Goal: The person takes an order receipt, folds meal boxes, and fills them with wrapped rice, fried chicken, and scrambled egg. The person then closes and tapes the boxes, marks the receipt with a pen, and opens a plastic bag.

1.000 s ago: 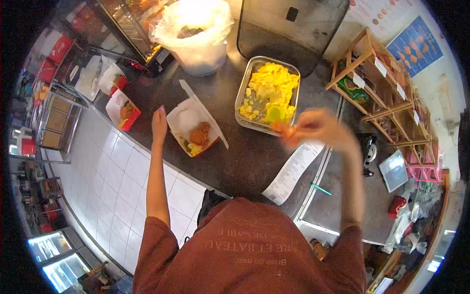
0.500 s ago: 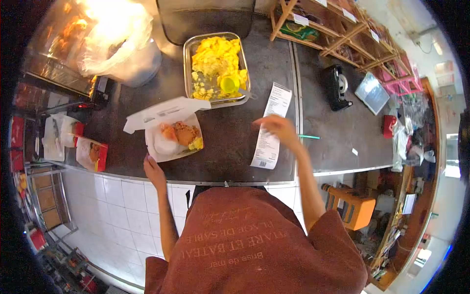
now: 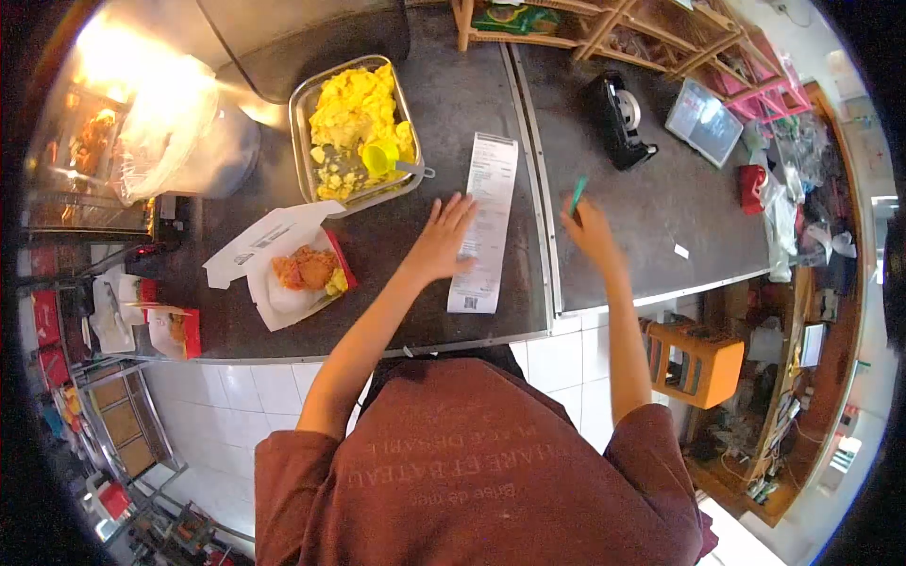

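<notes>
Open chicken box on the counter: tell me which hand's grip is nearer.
Left. The left grip is right of the open chicken box, at the receipt's left edge; the right grip, holding a green stick, is farther right, beyond the receipt.

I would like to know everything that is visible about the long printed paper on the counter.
The printed paper is a long, narrow white strip, apparently a receipt. Dark print, too small to read, runs down it, with a square code at the end nearest the person. It lies roughly flat on the dark counter, left of the metal strip. The spread left hand overlaps its left edge, seemingly touching it.
</notes>
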Tool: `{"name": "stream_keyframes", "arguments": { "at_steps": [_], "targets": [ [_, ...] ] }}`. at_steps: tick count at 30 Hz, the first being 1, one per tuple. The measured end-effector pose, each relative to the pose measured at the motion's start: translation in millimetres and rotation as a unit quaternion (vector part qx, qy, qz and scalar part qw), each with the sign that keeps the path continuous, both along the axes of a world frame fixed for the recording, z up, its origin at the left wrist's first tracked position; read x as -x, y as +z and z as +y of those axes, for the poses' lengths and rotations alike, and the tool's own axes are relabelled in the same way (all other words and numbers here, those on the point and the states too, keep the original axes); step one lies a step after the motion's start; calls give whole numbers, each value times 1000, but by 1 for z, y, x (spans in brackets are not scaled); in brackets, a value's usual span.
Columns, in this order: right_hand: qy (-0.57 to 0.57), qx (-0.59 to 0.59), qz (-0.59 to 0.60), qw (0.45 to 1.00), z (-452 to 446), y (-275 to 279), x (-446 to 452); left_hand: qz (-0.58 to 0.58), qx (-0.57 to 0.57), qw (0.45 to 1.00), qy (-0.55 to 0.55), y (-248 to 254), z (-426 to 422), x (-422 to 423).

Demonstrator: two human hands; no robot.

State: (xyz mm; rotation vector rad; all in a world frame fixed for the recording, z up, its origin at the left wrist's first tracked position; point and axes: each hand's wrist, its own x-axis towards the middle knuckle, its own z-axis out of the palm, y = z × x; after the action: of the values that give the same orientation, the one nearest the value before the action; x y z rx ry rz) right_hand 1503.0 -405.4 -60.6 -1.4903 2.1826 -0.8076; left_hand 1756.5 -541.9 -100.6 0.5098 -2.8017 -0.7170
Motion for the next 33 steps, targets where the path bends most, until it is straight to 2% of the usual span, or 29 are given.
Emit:
{"name": "stream_keyframes", "arguments": {
  "at_steps": [1,2,3,5,8,9,12,16,18,20,24,25,28,29,32,33],
  "targets": [
    [-44,-2,-89,995,-15,12,-16,-33,-7,999,18,-2,0,5],
    [-52,103,-234,965,-27,1,-30,-64,-13,997,37,-3,0,11],
    [-57,207,-369,904,-39,-11,-42,-94,-19,994,56,-3,2,16],
    [-108,194,-291,931,-62,-19,-63,-122,-12,990,76,-1,8,25],
    [-167,223,-297,913,-88,-43,-79,-126,2,986,112,-6,20,30],
    [-157,236,-220,933,-93,-46,-82,-119,8,985,124,-10,23,30],
    [-106,267,-127,950,-108,-53,-94,-81,18,986,143,-22,25,30],
    [-165,223,-157,948,-102,-53,-90,-69,11,987,144,-25,24,26],
    [-131,232,-134,954,-100,-54,-99,-82,14,986,147,-26,24,27],
    [-98,242,-109,959,-98,-55,-105,-45,5,987,154,-27,23,27],
    [-187,263,-93,942,-96,-47,-104,-26,-10,987,160,-30,24,26],
    [-189,258,-51,946,-94,-44,-107,-27,-9,987,160,-30,23,24],
    [-145,230,-148,951,-89,-47,-118,-22,-14,987,161,-28,25,27],
    [-150,239,-75,957,-87,-58,-112,-21,-19,986,163,-28,26,28],
    [-242,253,-54,935,-76,-57,-90,-29,-37,988,147,-21,24,24],
    [-268,264,-8,927,-68,-56,-78,-31,-44,989,140,-16,22,24]
  ]
}}
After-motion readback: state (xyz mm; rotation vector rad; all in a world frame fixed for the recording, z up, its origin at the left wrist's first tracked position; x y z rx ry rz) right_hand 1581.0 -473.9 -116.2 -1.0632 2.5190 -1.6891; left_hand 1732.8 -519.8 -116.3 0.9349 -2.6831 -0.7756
